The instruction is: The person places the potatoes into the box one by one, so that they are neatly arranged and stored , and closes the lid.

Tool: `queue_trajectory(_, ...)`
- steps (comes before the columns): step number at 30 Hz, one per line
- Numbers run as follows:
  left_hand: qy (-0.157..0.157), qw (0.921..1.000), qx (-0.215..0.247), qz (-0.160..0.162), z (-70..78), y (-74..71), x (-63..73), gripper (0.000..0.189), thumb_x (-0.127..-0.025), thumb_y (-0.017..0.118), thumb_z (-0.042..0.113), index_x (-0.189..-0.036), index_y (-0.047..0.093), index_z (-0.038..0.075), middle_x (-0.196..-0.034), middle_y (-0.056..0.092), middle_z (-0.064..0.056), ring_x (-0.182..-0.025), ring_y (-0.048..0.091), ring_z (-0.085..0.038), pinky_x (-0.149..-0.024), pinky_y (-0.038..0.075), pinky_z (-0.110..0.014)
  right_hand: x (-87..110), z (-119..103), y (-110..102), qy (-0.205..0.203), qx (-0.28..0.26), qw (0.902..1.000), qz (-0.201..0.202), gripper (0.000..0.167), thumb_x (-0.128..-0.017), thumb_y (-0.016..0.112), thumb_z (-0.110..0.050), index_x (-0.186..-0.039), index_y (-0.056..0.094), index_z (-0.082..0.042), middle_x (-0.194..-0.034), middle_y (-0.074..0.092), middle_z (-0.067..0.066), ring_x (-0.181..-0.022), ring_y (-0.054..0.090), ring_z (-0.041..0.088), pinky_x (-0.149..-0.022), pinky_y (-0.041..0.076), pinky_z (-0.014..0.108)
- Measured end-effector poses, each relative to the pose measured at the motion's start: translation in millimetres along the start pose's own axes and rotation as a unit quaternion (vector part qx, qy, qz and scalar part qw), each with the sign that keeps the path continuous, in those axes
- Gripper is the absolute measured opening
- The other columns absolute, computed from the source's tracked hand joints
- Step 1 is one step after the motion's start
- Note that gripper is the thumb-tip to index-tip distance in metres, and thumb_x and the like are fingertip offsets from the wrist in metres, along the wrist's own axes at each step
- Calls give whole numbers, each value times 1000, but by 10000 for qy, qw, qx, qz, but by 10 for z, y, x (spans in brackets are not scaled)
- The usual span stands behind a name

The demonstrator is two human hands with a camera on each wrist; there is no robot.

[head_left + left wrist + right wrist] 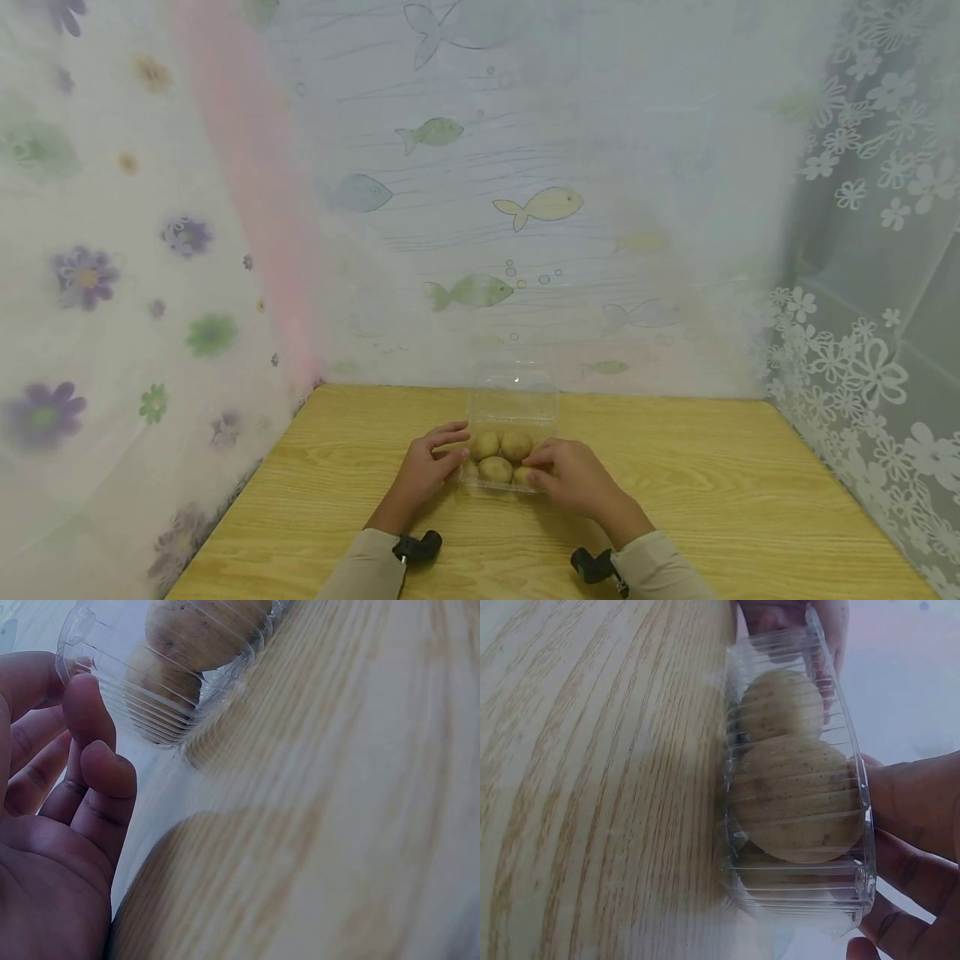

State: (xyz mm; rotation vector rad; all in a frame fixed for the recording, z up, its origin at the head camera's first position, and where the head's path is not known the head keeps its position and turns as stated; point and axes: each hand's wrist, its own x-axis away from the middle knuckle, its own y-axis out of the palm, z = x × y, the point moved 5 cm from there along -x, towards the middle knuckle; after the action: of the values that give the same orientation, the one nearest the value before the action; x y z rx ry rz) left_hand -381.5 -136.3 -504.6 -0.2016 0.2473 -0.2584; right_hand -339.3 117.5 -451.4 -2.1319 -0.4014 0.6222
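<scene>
A clear plastic clamshell box (471, 482) stands on the table with its lid (513, 396) raised at the back. Several potatoes (495, 470) sit inside it. At the box's left side is my left hand (430, 468), its thumb over the rim and curled fingers against the outer wall (112, 682). My right hand (573, 477) reaches over the right rim, thumb and fingers around the front-right potato (522, 477), which they partly cover. Through the ribbed wall, the right wrist view shows a large potato (799, 799) close to those fingers.
The wood-grain table (712, 500) stretches out on both sides of the box. A pale curtain with fish drawings (553, 204) hangs behind it, and flowered curtains (86, 279) hang at the sides. Black wrist cameras (592, 565) sit below the hands.
</scene>
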Motion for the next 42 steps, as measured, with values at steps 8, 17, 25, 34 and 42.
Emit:
queue_trajectory(8, 39, 10000, 30, -21, -2, 1, 1, 39, -102, 69, 25, -138, 67, 10, -157, 49, -2, -63, 52, -14, -56, 46, -24, -4, 12, 7, 39, 98, 9999, 78, 17, -98, 73, -17, -112, 81, -12, -108, 74, -7, -96, 70, 13, -81, 58, 31)
queue_trajectory(17, 49, 10000, 14, -39, 2, -3, 0, 39, -102, 69, 24, -138, 66, 10, -157, 49, -3, -61, 50, -13, -54, 45, -24, -8, 3, 8, 183, 320, 9993, 119, 17, -97, 74, -19, -111, 82, -15, -108, 74, -9, -93, 70, 12, -78, 57, 32)
queue_trajectory(25, 39, 10000, 73, -50, 15, 0, 2, 39, -101, 71, 23, -136, 68, 7, -158, 48, -3, -66, 57, -13, -57, 48, -24, -7, -2, 5, 250, 373, 9989, 135, 16, -97, 75, -20, -110, 82, -16, -108, 75, -10, -94, 70, 12, -79, 57, 34)
queue_trajectory(34, 26, 10000, 43, -70, -27, -6, -13, 39, -100, 73, 24, -135, 69, 9, -158, 48, -3, -87, 69, -22, -66, 55, -26, -10, 15, 12, 232, -1, 9997, -43, 17, -98, 73, -16, -112, 81, -11, -110, 75, -5, -97, 70, 14, -81, 58, 32)
queue_trajectory(42, 65, 9998, 162, -83, -31, -17, -35, 41, -99, 74, 22, -135, 68, 5, -159, 47, -6, -75, 65, -13, -61, 51, -24, -27, 34, 12, 269, -156, 9995, -86, 17, -99, 72, -17, -113, 80, -11, -111, 74, -4, -101, 69, 15, -86, 58, 36)
